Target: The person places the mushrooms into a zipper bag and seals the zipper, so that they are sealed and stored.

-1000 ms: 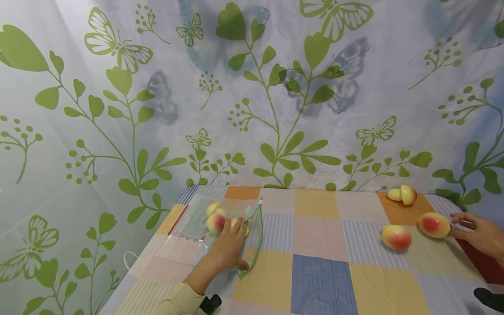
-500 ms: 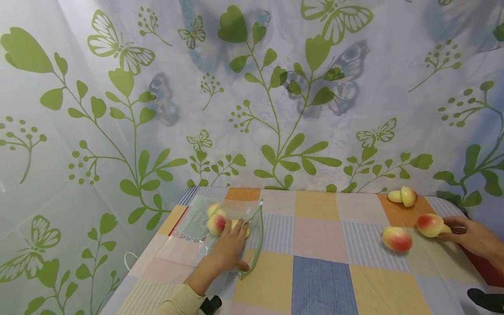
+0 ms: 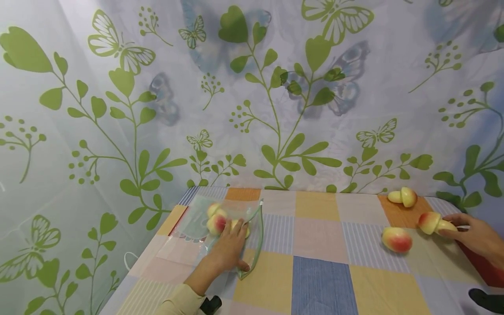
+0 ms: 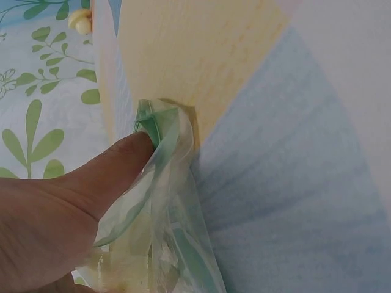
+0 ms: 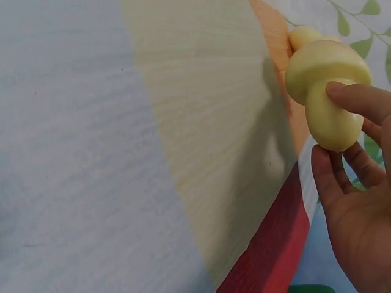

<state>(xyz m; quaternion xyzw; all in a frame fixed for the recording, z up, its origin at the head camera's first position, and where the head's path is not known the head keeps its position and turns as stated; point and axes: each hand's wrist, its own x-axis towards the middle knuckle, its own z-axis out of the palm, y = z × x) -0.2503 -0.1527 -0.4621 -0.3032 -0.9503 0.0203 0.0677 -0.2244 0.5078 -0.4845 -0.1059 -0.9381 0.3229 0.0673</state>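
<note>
On the right of the table my right hand [image 3: 478,232] pinches a toy mushroom [image 5: 333,73] by its pale stem, thumb on one side and fingers on the other. Its red-yellow cap [image 3: 428,223] points left in the head view. My left hand [image 3: 230,245] lies over a clear zip bag [image 3: 256,258], fingers spread and fairly straight. In the left wrist view, the thumb of that left hand [image 4: 67,201] touches the bag's green zip edge [image 4: 146,116]. Inside the bag are toy mushrooms [image 3: 216,222], one partly covered by the fingers.
A second loose mushroom [image 3: 397,239] lies left of the right hand, cap up. Another mushroom [image 3: 403,197] lies on its side at the back right. Patchwork cloth [image 3: 323,280] covers the table, and a leaf-printed curtain [image 3: 252,109] hangs behind it.
My right hand has gone from fingertips at the mushroom's cap to pinching its stem. The mushroom has tipped so its stem shows. The left hand and bag stay put.
</note>
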